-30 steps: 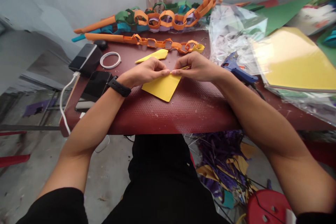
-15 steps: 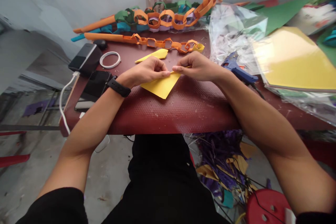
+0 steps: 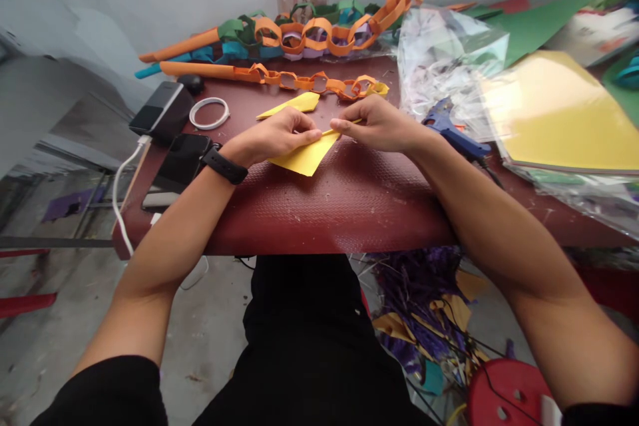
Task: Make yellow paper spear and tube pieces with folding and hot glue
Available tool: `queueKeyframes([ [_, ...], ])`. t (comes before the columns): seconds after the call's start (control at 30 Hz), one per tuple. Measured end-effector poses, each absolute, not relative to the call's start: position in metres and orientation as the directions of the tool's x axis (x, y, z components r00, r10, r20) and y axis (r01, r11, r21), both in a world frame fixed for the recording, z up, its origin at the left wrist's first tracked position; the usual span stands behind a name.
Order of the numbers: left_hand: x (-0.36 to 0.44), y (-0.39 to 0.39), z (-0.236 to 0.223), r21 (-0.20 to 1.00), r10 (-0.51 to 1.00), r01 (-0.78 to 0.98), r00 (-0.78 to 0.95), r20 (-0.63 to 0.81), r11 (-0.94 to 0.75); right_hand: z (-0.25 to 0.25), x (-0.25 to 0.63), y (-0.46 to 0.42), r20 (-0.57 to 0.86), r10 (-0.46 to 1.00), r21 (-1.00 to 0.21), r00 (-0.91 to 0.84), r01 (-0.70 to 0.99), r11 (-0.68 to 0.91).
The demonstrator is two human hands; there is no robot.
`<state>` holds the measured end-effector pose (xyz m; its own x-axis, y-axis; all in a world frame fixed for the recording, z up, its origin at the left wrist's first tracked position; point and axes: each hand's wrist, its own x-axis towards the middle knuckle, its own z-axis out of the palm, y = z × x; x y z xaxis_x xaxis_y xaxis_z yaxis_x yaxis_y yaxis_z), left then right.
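- Left hand (image 3: 283, 136): grip pinched on the yellow sheet (image 3: 303, 158).
- Right hand (image 3: 380, 124): grip narrow, holding the sheet's thin, rolled far side.
- The sheet slants between both hands, back from the desk's (image 3: 309, 229) near edge.
- A folded yellow piece (image 3: 298, 104) lies beyond, toward the desk's far edge.

Pointed yellow paper sheet (image 3: 303, 159), less exposed
Its near corner has shifted farther back, leaving less flat surface visible.
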<state>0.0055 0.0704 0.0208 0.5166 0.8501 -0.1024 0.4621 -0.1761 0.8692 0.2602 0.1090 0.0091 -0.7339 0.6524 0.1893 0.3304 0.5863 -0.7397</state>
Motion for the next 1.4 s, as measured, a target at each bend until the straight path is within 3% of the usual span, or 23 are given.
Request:
queueKeyframes([
  [0.5,0.0069,0.0713,0.0195,0.921,0.884,0.378,0.458,-0.095,-0.096,0.009,0.2624,0.1109,0.175,0.687,-0.731,-0.706,0.375,0.571],
  [0.7,0.0045,0.0718,0.018,0.92,0.902,0.382,0.423,-0.087,-0.09,0.0083,0.263,0.115,0.224,0.685,-0.726,-0.693,0.35,0.592],
  [1.4,0.001,0.0721,0.0196,0.919,0.898,0.378,0.434,-0.07,-0.111,0.009,0.2665,0.1171,0.197,0.705,-0.745,-0.681,0.363,0.559],
])
